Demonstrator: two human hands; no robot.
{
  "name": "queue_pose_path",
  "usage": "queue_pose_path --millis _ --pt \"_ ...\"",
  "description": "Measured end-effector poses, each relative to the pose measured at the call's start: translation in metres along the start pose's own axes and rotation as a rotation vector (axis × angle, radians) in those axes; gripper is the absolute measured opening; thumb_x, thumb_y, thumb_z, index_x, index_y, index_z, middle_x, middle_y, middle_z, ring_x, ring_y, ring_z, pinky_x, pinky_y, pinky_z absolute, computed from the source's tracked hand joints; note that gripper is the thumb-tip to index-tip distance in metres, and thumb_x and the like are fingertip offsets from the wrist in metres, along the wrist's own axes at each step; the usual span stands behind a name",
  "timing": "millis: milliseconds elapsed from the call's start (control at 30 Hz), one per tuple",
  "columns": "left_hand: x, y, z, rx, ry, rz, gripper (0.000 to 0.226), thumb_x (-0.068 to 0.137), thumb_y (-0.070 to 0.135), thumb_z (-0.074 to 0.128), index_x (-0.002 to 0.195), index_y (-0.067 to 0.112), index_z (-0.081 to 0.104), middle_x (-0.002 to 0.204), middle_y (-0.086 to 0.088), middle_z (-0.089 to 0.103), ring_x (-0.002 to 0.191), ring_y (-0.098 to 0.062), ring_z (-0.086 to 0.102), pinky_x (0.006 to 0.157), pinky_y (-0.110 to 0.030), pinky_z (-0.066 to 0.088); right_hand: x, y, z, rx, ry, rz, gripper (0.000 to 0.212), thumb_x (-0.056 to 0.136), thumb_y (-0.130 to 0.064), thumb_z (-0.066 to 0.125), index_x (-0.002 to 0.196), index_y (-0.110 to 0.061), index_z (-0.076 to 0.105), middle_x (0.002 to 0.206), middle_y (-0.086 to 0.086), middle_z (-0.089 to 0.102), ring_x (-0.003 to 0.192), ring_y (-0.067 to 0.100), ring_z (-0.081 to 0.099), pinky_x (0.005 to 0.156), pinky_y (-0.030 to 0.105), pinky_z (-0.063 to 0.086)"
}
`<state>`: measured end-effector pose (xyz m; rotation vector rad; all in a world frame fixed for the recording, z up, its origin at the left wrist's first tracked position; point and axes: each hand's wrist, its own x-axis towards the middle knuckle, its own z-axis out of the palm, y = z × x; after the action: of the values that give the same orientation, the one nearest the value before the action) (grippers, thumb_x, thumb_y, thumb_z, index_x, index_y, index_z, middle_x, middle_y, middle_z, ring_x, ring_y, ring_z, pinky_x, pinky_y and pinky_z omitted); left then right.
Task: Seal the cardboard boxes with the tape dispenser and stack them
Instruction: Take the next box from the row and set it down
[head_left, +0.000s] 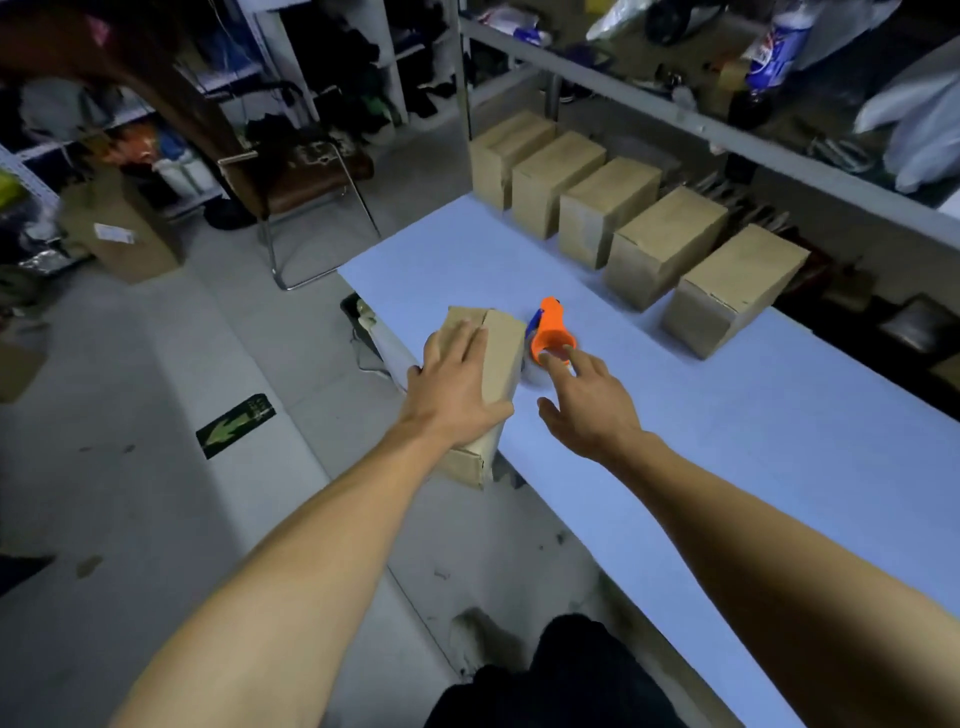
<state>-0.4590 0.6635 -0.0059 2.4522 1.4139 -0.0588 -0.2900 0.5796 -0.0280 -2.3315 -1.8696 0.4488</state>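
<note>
As fingers (563, 364) spread, dispenser (551, 332) beyond.

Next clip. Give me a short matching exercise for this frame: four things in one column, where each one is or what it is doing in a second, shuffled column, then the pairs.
Things
1. left hand
2. right hand
3. tape dispenser
4. row of five boxes

Places or states
A. lined up along the far edge of the table
B. lying on the table just right of the near box
C. resting flat on top of the near box
D. fingers spread, reaching toward the tape dispenser

Pairs: 1-C, 2-D, 3-B, 4-A
</note>
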Motion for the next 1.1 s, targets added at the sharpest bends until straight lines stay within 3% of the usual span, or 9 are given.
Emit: queue_pose_path --millis 100,267,400,633,800,1100 --pt "0.045 -0.027 -0.015 0.038 -0.024 0.039 0.098 0.083 0.050 0.066 0.158 0.022 0.010 0.166 0.008 -0.003 0.150 -0.027 0.001 0.109 -0.051 0.035 0.040 -0.009 0.000 -0.007 -0.004 0.047 0.057 0.094 -0.027 0.059 0.147 -0.018 0.040 0.154 0.009 0.033 0.134 0.034 0.036 0.091 0.040 0.045" --pt "0.127 -0.059 -0.025 0.092 -0.079 0.111 0.099 0.083 0.053 0.065 0.159 0.022 0.009 0.167 0.009 -0.005 0.150 -0.029 0.002 0.108 -0.052 0.032 0.113 -0.014 0.015 0.040 0.016 0.182 0.048 0.092 -0.027 0.055 0.138 -0.014 0.049 0.139 0.015 0.048 0.117 0.042 0.050 0.091 0.042 0.042" --pt "0.196 -0.078 -0.029 0.125 -0.126 0.172 0.101 0.084 0.053 0.065 0.159 0.021 0.005 0.167 0.008 -0.008 0.151 -0.029 -0.002 0.110 -0.054 0.030 0.179 -0.012 0.022 0.082 -0.016 0.249 0.060 0.096 -0.028 0.053 0.152 -0.018 0.034 0.156 0.014 0.031 0.140 0.036 0.032 0.109 0.041 0.033" --pt "0.294 -0.095 -0.038 0.130 -0.229 0.282 0.101 0.085 0.051 0.066 0.160 0.021 0.004 0.167 0.008 -0.010 0.151 -0.029 -0.003 0.111 -0.054 0.029 0.260 -0.003 0.019 0.134 -0.095 0.392 0.065 0.098 -0.031 0.050 0.157 -0.021 0.024 0.161 0.014 0.023 0.143 0.036 0.027 0.110 0.044 0.035" --pt "0.359 -0.098 -0.039 0.158 -0.302 0.450 0.100 0.084 0.049 0.066 0.159 0.021 0.007 0.166 0.010 -0.008 0.151 -0.028 -0.001 0.109 -0.049 0.030 0.298 0.005 0.021 0.169 -0.105 0.551 0.065 0.098 -0.032 0.052 0.156 -0.021 0.025 0.160 0.014 0.024 0.142 0.036 0.028 0.109 0.045 0.037" --pt "0.424 -0.114 -0.020 0.243 -0.366 0.885 0.100 0.083 0.052 0.063 0.159 0.020 0.006 0.166 0.010 -0.012 0.152 -0.027 -0.009 0.108 -0.046 0.025 0.326 -0.036 0.044 0.349 0.053 0.891 0.060 0.099 -0.027 0.052 0.154 -0.014 0.030 0.153 0.018 0.034 0.135 0.041 0.036 0.107 0.045 0.036"
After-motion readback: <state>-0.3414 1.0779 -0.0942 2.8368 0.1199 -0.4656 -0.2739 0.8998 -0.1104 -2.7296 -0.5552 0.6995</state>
